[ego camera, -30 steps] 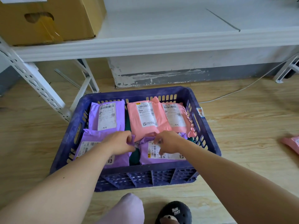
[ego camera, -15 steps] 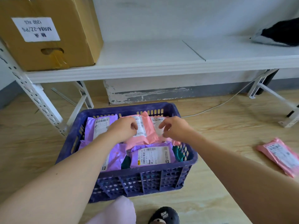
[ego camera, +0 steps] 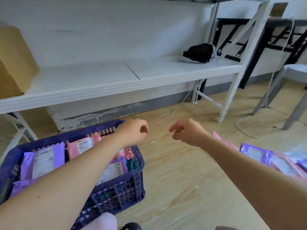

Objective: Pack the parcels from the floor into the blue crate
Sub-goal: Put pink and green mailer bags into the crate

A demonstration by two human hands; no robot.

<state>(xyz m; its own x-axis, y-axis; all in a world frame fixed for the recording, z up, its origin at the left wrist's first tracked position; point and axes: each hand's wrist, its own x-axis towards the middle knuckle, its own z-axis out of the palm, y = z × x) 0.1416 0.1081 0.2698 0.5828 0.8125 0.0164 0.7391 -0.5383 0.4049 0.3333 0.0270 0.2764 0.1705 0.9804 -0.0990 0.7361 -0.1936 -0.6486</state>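
Note:
The blue crate (ego camera: 131, 195) stands on the floor at lower left, holding several purple and pink parcels, among them a purple parcel (ego camera: 44, 161) and a pink one (ego camera: 81, 146). My left hand (ego camera: 135, 131) hovers over the crate's far right corner, fingers loosely curled, holding nothing. My right hand (ego camera: 186, 131) hangs over bare floor to the right of the crate, fingers also loosely curled and empty. More parcels lie on the floor at the right edge: a purple parcel (ego camera: 255, 154) and pink ones (ego camera: 282, 165), partly hidden behind my right forearm.
A low white shelf (ego camera: 116, 87) runs across behind the crate, with a cardboard box (ego camera: 15, 63) at its left and a black bundle (ego camera: 198, 53) at its right. Shelf legs (ego camera: 230, 98), a cable (ego camera: 245, 130) and a grey stool (ego camera: 294, 97) stand at the right.
Both hands have lifted off the parcels in the crate and swung right. The view has turned right, bringing the floor parcels and stool into sight.

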